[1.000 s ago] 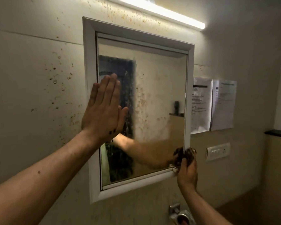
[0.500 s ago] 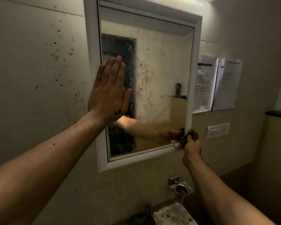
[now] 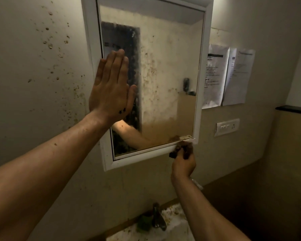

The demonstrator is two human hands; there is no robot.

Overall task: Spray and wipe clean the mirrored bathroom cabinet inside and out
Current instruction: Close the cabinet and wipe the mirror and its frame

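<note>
Overall: dim, with a warm yellow-brown cast.
Source: light falls from above; the wall (image 3: 42, 66) is palest near the top, darkening downward.
Shadows: lower right corner nearly black; the right hand (image 3: 183, 164) and the cloth (image 3: 181, 150) it grips sit in shade.
Mirror (image 3: 167, 75): hazy, smeared reflection.
Distortion: wide-angle stretch; the cabinet frame (image 3: 201, 84) leans, and the left forearm (image 3: 42, 162) swells toward the edge.
Focus: print on the papers (image 3: 229, 75) unreadably soft; sink (image 3: 177, 228) blurred.

Two papers (image 3: 215, 75) on spattered wall (image 3: 33, 119); switch plate (image 3: 227, 126) below; tap (image 3: 157, 218) over soiled basin (image 3: 176, 228).
</note>
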